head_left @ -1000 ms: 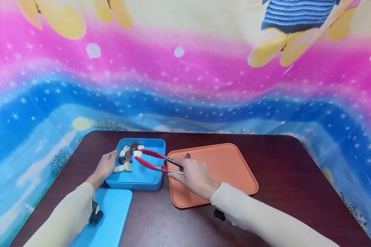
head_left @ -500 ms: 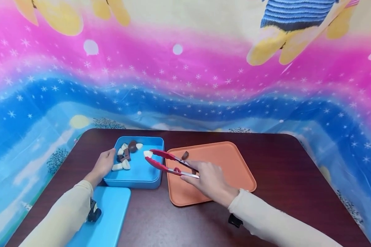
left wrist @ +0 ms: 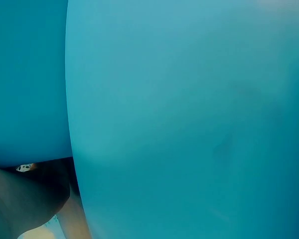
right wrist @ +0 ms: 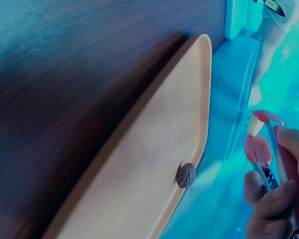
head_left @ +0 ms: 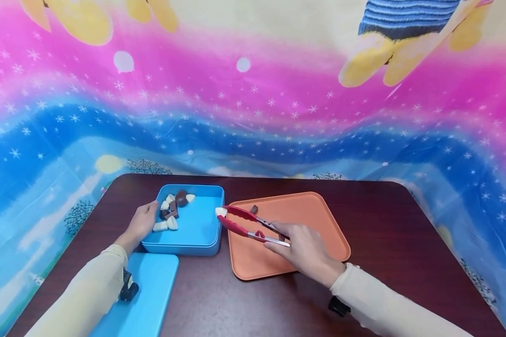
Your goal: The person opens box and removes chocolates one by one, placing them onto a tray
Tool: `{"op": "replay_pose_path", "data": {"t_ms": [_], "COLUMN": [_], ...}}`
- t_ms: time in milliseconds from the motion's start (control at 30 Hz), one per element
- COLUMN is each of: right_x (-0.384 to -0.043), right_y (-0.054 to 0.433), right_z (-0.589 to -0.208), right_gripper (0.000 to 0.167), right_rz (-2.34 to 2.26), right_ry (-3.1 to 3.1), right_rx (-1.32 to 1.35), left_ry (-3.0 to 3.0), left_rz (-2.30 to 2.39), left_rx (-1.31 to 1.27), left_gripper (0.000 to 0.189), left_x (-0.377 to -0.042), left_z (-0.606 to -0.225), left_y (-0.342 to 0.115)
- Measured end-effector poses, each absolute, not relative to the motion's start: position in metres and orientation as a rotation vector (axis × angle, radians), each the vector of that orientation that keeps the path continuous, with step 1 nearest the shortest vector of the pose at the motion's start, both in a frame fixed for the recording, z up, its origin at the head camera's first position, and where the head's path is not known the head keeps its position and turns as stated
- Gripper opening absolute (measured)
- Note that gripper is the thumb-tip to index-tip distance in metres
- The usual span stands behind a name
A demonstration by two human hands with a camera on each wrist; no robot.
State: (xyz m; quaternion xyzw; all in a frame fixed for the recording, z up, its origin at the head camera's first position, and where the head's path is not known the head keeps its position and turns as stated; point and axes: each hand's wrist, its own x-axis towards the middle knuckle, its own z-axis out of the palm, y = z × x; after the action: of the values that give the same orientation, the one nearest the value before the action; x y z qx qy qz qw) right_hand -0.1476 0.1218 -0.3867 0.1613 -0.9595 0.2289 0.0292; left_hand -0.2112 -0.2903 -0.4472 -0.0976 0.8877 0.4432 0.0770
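My right hand (head_left: 308, 248) grips red-tipped metal tongs (head_left: 240, 229). Their tips hold a white chocolate piece (head_left: 221, 212), in the air by the right rim of a blue box (head_left: 202, 250). In the right wrist view the white piece (right wrist: 255, 126) sits between the red tips. My left hand (head_left: 141, 223) touches the box's left outer wall; most of its fingers are hidden. White and brown chocolate pieces (head_left: 173, 208) lie in the left part of the box. Brown pieces (head_left: 254, 209) lie on an orange tray (head_left: 320, 224), one partly behind my right hand.
A blue lid (head_left: 152, 281) lies in front of the box, below my left forearm. The dark wooden table (head_left: 219, 299) carries everything. A printed cloth (head_left: 261, 103) hangs behind the table and along its sides.
My right hand has moved right with the tongs, carrying the white chocolate piece from above the other pieces to the box's right rim. My left hand has stayed at the box.
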Motion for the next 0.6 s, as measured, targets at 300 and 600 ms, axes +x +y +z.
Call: {"op": "replay_pose_path", "data": {"t_ms": [300,600], "right_x": [-0.148,-0.143], "right_y": [0.135,0.152], "right_z": [-0.388,-0.393], "right_gripper": [0.057,0.055], "right_rz": [0.694,0.689], "right_ry": [-2.943,-2.943], "right_rx": [0.492,0.448], "left_ry": [2.655,2.66], "left_rz": [1.32,1.316], "left_rx": [-0.307,-0.318], "left_gripper": [0.072,0.073], "left_x": [-0.216,-0.213], "left_z": [-0.447,-0.446], "left_y": [-0.289,-0.29]}}
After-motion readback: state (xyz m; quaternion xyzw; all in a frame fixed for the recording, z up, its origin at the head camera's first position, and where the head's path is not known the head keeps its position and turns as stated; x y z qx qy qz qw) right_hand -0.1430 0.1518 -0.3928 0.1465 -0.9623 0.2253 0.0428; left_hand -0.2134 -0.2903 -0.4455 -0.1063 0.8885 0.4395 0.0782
